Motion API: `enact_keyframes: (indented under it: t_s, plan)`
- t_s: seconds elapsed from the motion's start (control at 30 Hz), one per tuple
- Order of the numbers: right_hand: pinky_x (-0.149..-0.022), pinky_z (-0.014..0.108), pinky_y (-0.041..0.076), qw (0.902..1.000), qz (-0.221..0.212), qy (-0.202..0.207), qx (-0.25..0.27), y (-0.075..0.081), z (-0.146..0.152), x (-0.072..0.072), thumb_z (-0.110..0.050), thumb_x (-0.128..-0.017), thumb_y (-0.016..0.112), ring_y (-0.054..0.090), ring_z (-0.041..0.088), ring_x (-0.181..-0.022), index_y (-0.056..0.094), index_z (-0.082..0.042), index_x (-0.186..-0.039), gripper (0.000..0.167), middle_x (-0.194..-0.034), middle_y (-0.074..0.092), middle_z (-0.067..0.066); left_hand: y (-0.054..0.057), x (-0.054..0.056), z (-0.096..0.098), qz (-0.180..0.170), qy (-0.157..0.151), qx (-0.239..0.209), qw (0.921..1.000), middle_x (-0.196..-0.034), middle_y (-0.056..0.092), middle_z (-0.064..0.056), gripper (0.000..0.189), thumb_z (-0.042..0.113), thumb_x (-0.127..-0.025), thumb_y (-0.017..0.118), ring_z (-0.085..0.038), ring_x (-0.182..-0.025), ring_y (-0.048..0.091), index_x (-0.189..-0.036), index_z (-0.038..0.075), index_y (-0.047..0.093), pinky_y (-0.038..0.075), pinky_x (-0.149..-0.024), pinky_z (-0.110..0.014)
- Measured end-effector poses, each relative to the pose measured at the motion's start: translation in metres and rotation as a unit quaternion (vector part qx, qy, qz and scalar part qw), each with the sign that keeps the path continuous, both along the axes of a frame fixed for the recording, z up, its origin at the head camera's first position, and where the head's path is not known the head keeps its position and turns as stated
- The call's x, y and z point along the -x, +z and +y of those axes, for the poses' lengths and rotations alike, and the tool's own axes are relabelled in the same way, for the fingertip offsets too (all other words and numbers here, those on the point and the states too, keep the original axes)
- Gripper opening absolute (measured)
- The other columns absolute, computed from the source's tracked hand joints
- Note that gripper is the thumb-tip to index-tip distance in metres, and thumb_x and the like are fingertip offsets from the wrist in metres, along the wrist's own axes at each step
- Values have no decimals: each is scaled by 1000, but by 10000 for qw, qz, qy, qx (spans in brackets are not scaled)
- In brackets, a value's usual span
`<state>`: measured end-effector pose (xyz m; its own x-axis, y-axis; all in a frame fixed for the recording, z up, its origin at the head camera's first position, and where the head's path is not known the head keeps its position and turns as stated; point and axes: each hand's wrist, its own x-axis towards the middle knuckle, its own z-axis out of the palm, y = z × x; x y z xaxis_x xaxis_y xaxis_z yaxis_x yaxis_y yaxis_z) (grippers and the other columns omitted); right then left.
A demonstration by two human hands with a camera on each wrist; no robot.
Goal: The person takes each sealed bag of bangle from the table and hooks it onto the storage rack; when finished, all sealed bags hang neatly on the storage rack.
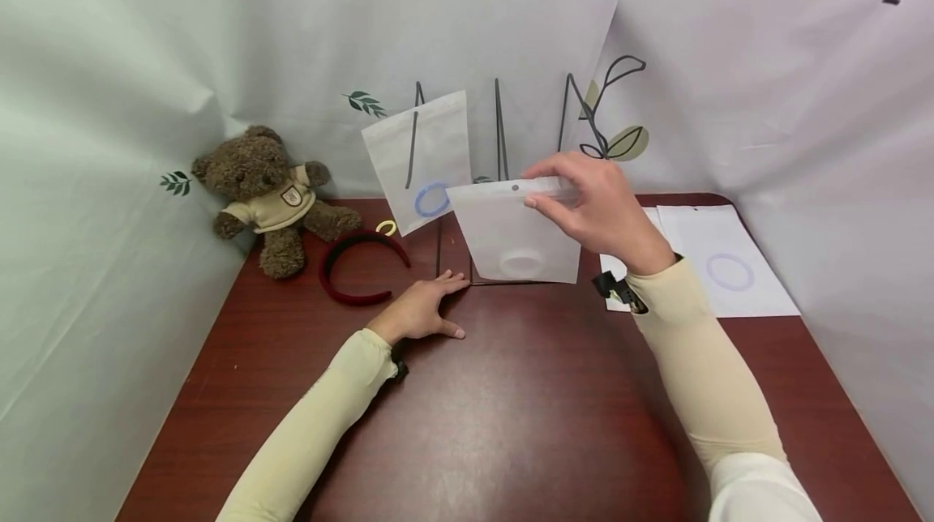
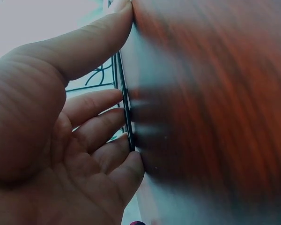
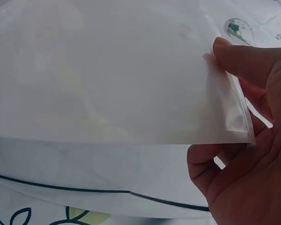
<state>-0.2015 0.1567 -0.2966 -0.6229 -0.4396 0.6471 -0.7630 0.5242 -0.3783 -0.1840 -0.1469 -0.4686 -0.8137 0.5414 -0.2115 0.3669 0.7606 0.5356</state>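
Right hand (image 1: 601, 202) pinches a bag (image 1: 514, 232), holed edge (image 1: 481, 191) up, long axis crosswise from here; left hand (image 1: 418, 310) spread on the table (image 1: 481, 408).

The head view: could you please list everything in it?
Plush teddy bear: one, brown, beige shirt, back left.
Curved headband: one, dark red, beside bear.
Small ring: one, yellow, by headband.
Flat pouches: at least three, translucent white, hanging, held and at right.
Circular shapes: three, blue, whitish, lilac, on or in pouches.
Thin wire rack: one, dark, back centre.
Wooden table: one, reddish, underneath.
Printed sheeting: count unclear, leafy white, around.
Wrist devices: two, black, at wrists.
Left grip: one, beige sleeve, at rack's base.
Right grip: one, beige sleeve, holding pouch.
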Motion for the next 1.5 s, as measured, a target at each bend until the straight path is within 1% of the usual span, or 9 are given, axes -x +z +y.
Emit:
enact_keyframes:
  t_s: [0.17,0.33,0.5,0.67,0.77,0.9,1.03,1.17,1.5]
  plan:
    - [-85,41,54,9999,19,-152,-55,2,-6,2,-13,-91,85,73,26,-96,78,-6,-112,23,-107,80,8,1,-1,0,27,5,-14,10000,-169,42,-6,95,34,-80,95,-26,-163,26,-161,16,48,35,-127,-48]
    - [-84,40,52,9998,-128,-121,13,-2,-10,5,-12,-91,85,70,28,-93,77,-6,-113,24,-107,79,10,1,-1,-1,22,-1,-10,10000,-170,40,-6,95,34,-81,94,-26,-163,25,-161,16,47,36,-127,-48]
    - [-84,42,53,9998,-63,-209,43,-6,-13,10,-12,-92,83,71,29,-93,77,-4,-114,24,-108,79,11,0,-1,-1,-41,45,-4,10000,-170,40,-6,95,34,-81,94,-25,-163,25,-162,18,47,35,-127,-50]
    - [-81,44,53,9993,-28,-366,83,-9,-17,16,-13,-93,82,71,30,-91,76,-3,-114,24,-107,79,13,-1,-1,0,-33,43,19,10000,-170,41,-4,94,33,-82,94,-25,-164,24,-161,16,47,34,-127,-49]
    - [-83,45,53,9986,-106,-483,160,-11,-19,22,-14,-95,81,71,30,-93,76,-4,-115,23,-109,79,12,-1,-1,0,-30,35,35,10000,-170,40,-4,94,33,-82,93,-26,-164,24,-161,16,47,34,-127,-49]
    - [-91,48,53,9975,-203,-643,225,-12,-22,31,-16,-97,79,72,31,-102,76,-6,-117,23,-113,79,12,0,0,-1,11,9,22,10000,-170,41,-5,94,34,-81,94,-27,-163,25,-161,15,47,34,-127,-50]
    - [-99,49,53,9972,-214,-696,179,-12,-24,39,-17,-98,77,71,32,-111,75,-4,-118,24,-116,78,13,-2,0,-1,47,-5,-2,10000,-169,42,-5,94,33,-81,94,-27,-163,25,-161,15,48,35,-127,-48]
    - [-103,49,52,9968,-224,-766,90,-10,-26,49,-19,-99,76,69,33,-117,74,-3,-121,27,-121,77,14,-3,0,-1,43,26,-5,10000,-169,42,-4,95,33,-80,94,-26,-163,26,-161,16,48,35,-127,-48]
    - [-102,50,51,9946,-177,-1019,24,-9,-29,76,-21,-100,76,68,36,-116,73,-3,-121,28,-122,76,16,-2,-1,0,20,51,-2,10000,-169,42,-5,95,32,-81,94,-25,-163,26,-161,15,48,36,-127,-47]
